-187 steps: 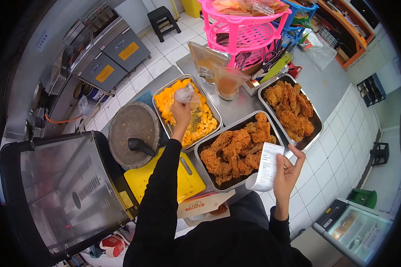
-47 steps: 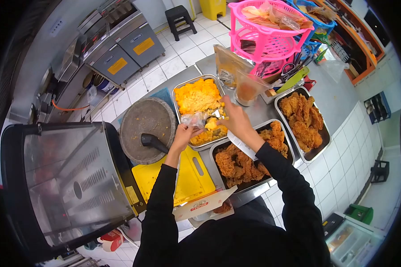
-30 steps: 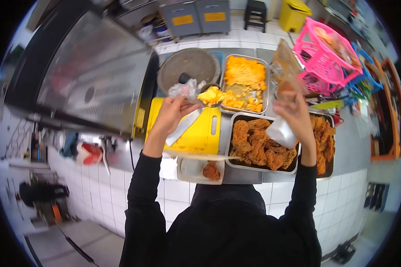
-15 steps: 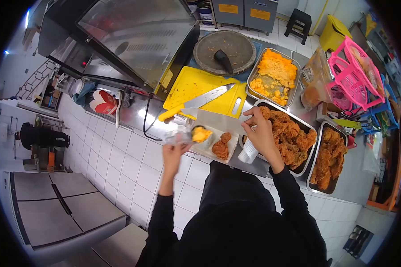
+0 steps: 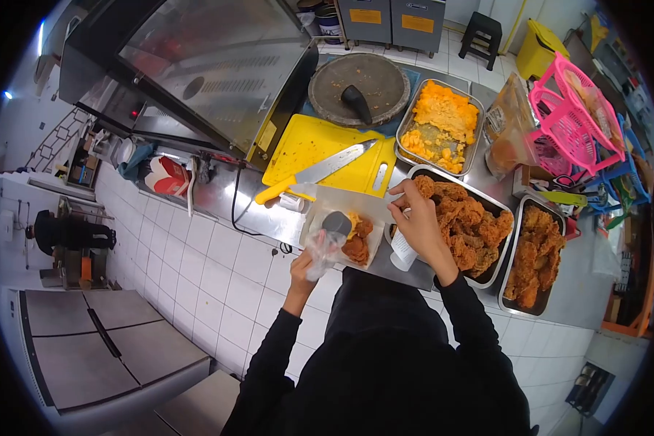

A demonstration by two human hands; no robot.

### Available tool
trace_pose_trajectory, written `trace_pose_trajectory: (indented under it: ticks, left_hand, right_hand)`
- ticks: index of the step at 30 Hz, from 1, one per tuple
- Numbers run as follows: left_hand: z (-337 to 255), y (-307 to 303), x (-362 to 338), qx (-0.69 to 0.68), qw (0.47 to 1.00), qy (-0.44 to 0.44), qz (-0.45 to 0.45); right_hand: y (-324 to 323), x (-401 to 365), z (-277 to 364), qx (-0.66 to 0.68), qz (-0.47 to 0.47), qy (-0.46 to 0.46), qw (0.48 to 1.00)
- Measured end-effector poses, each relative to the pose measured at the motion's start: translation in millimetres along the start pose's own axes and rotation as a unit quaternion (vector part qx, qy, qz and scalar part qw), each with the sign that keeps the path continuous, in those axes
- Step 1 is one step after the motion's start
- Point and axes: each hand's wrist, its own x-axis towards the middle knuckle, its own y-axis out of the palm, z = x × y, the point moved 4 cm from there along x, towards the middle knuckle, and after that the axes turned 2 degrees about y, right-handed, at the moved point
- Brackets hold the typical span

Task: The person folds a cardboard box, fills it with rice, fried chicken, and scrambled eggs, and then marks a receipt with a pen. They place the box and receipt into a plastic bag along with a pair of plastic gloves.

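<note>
My left hand is closed around the plastic-wrapped handle of a dark round scoop. The scoop is tipped over an open paper takeaway box, and clear plastic hangs about my fingers. Inside the box, yellow scrambled egg lies against pieces of fried chicken. My right hand has its fingers curled at the box's right rim and appears to pinch it; the fingertips are partly hidden. Below that hand is a white printed roll.
Behind the box, a knife lies on a yellow cutting board. A stone mortar with a black pestle, an egg tray and two chicken trays surround the work spot. Another person stands far left.
My left hand moved right, bringing the scoop over the box and turning it over. Egg that was in the scoop now lies by the chicken. My right hand stayed nearly in place.
</note>
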Motion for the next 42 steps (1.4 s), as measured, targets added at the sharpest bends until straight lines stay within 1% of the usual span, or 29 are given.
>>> trace_pose_trajectory:
  ticks: [1,2,3,4,5,6,8,9,12,13,15,17,18,20,21,22,23,24,25,26,28,29,30,31,32,34,38,40,42]
  left_hand:
    - [0.7,-5.8,-10.1,-0.002,1.0,0.001,0.002]
    - [10.1,-9.4,-24.2,0.026,0.989,-0.134,0.05]
    - [22.6,-8.2,-35.8,0.052,0.958,-0.264,0.097]
    - [21.0,-6.5,-18.9,0.052,0.959,-0.259,0.098]
    - [13.7,-19.7,12.0,-0.04,0.963,-0.245,-0.108]
    - [8.0,-34.1,37.1,-0.133,0.917,-0.22,-0.306]
    - [8.1,-48.1,94.5,-0.101,0.922,-0.259,-0.268]
    - [9.4,-45.0,128.6,-0.144,0.937,-0.243,-0.207]
    - [51.8,15.6,195.0,-0.268,0.918,-0.283,-0.067]
    - [66.3,43.0,215.5,-0.217,0.918,-0.328,0.04]
    - [54.5,97.9,259.2,-0.405,0.847,-0.333,0.091]
    - [67.6,160.0,281.4,-0.422,0.822,-0.345,0.163]
    - [69.8,182.2,287.7,-0.427,0.82,-0.339,0.173]
    - [76.2,223.1,293.6,-0.339,0.846,-0.323,0.254]
    - [80.7,237.6,297.5,-0.214,0.907,-0.243,0.268]
    - [74.9,239.6,301.1,-0.219,0.906,-0.237,0.274]
    - [63.3,234.1,307.1,-0.08,0.951,-0.117,0.275]
    - [50.5,229.0,310.9,0.06,0.963,0.009,0.263]
    - [52.6,236.4,306.5,0.028,0.965,0.076,0.251]
    - [54.0,242.0,301.3,0.023,0.964,0.081,0.253]
    - [49.5,252.3,281.8,0.012,0.932,0.16,0.324]
    - [45.9,247.4,274.6,0.008,0.931,0.165,0.326]
    - [40.1,239.4,267.9,-0.054,0.93,0.188,0.312]
    - [37.5,235.0,266.0,-0.116,0.924,0.21,0.298]
    - [41.2,236.5,266.5,-0.119,0.922,0.214,0.301]
    - [48.7,239.5,262.1,-0.124,0.892,0.23,0.369]
    - [60.9,244.7,273.4,-0.121,0.868,0.239,0.419]
    - [67.2,249.1,280.9,-0.151,0.883,0.171,0.41]
    - [69.7,256.0,286.7,-0.174,0.892,0.164,0.383]
  right_hand:
    - [-0.1,-0.7,-0.7,0.003,0.006,0.003,1.0]
    - [-0.2,-1.5,-1.7,0.002,0.006,0.005,1.0]
    - [-0.2,-0.7,-1.7,0.01,0.001,-0.008,1.0]
    - [-1.1,0.9,-0.8,0.019,-0.007,-0.021,1.0]
    - [-2.5,1.4,-0.5,0.019,-0.014,-0.021,0.999]
    - [-3.2,0.4,-0.7,0.024,-0.008,-0.014,1.0]
    - [-6.5,-3.4,-0.9,0.024,-0.011,-0.007,1.0]
    - [-6.3,-5.3,-1.5,0.023,-0.009,0.0,1.0]
    - [-8.2,-10.3,-2.1,0.027,-0.026,0.023,0.999]
    - [-8.3,-12.0,-4.4,0.042,-0.039,0.037,0.998]
    - [-9.2,-17.9,-14.5,0.054,-0.06,0.074,0.994]
    - [-12.2,-24.5,-19.3,0.055,-0.087,0.084,0.991]
    - [-13.5,-27.3,-20.6,0.059,-0.1,0.089,0.989]
    - [-17.1,-32.8,-18.7,0.074,-0.109,0.125,0.983]
    - [-17.5,-36.1,-19.8,0.066,-0.119,0.135,0.982]
    - [-18.2,-38.7,-20.7,0.058,-0.127,0.145,0.98]
    - [-19.8,-40.3,-20.3,0.056,-0.135,0.148,0.978]
    - [-21.8,-42.2,-20.7,0.063,-0.139,0.17,0.974]
    - [-23.9,-43.9,-21.2,0.069,-0.143,0.191,0.969]
    - [-25.0,-45.4,-22.4,0.076,-0.147,0.212,0.963]
    - [-24.0,-46.6,-26.4,0.06,-0.182,0.196,0.962]
    - [-24.9,-46.6,-26.5,0.046,-0.21,0.176,0.961]
    - [-25.6,-45.8,-26.3,0.046,-0.216,0.178,0.959]
    - [-25.5,-44.5,-26.2,0.045,-0.211,0.192,0.958]
    - [-24.4,-43.8,-26.7,0.044,-0.204,0.206,0.956]
    - [-22.8,-41.8,-27.8,0.055,-0.207,0.209,0.954]
    - [-22.8,-41.2,-35.8,0.062,-0.222,0.2,0.952]
    - [-27.7,-43.0,-35.1,0.062,-0.23,0.206,0.949]
    - [-30.2,-46.2,-38.0,0.062,-0.237,0.212,0.946]
